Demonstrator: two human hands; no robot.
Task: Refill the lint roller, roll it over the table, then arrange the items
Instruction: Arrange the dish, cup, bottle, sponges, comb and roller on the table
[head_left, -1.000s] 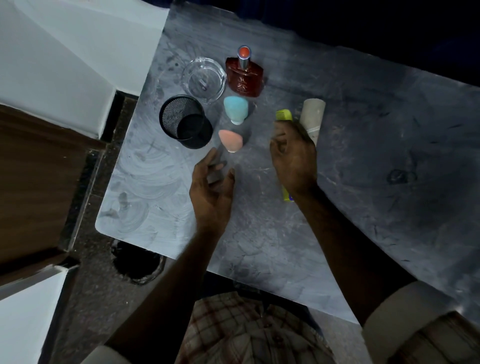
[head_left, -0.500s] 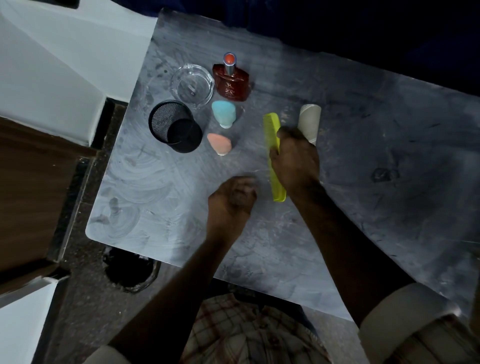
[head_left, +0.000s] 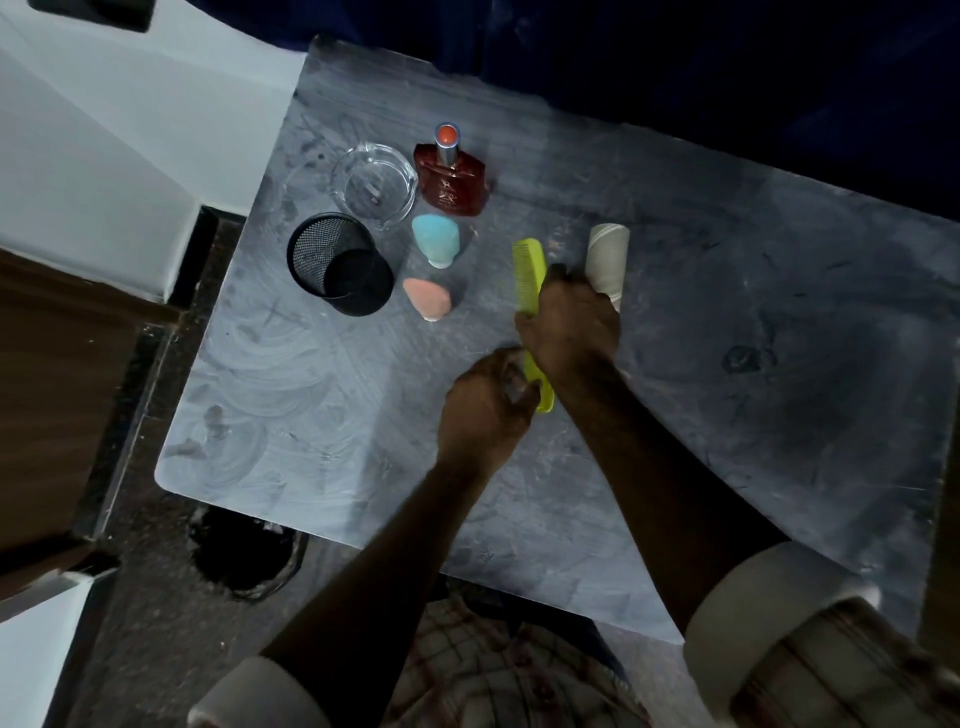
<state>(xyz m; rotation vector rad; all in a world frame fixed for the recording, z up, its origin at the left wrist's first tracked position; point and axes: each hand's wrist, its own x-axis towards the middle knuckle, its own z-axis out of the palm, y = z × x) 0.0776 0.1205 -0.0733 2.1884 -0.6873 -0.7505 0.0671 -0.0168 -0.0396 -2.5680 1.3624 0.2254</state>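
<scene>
- Lint roller: no complete roller can be made out; the only likely part is a pale cardboard-looking roll (head_left: 608, 258) lying on the table just beyond the right hand, possibly touched by it. Whether it is a spent core or a fresh refill cannot be told.
- Left hand (head_left: 485, 402): curled nearly closed beside the near end of a yellow-green comb (head_left: 530, 278); whether it grips the comb or something small cannot be told.
- Right hand (head_left: 569, 325): closed over the middle of the comb, which lies pointing away from the person; the grip appears to be on the comb.
- Table (head_left: 727, 415): grey marbled top with wipe-like swirls on the near left; no fresh refill sheet in sight.
- Peach sponge (head_left: 427, 299) and blue sponge (head_left: 436, 240): standing side by side, well left of the comb.
- Black mesh cup (head_left: 337, 262): empty as far as can be seen, left of the sponges.
- Clear glass dish (head_left: 375, 183) and red perfume bottle (head_left: 453, 179): farthest row, touching or nearly so.
- Progress, as judged: these five items look grouped already, suggesting the arranging stage; comb and roll remain unplaced. Refill and rolling cannot be confirmed.
- Writing: a pale emblem on the bottle front, illegible; nothing else is readable.
</scene>
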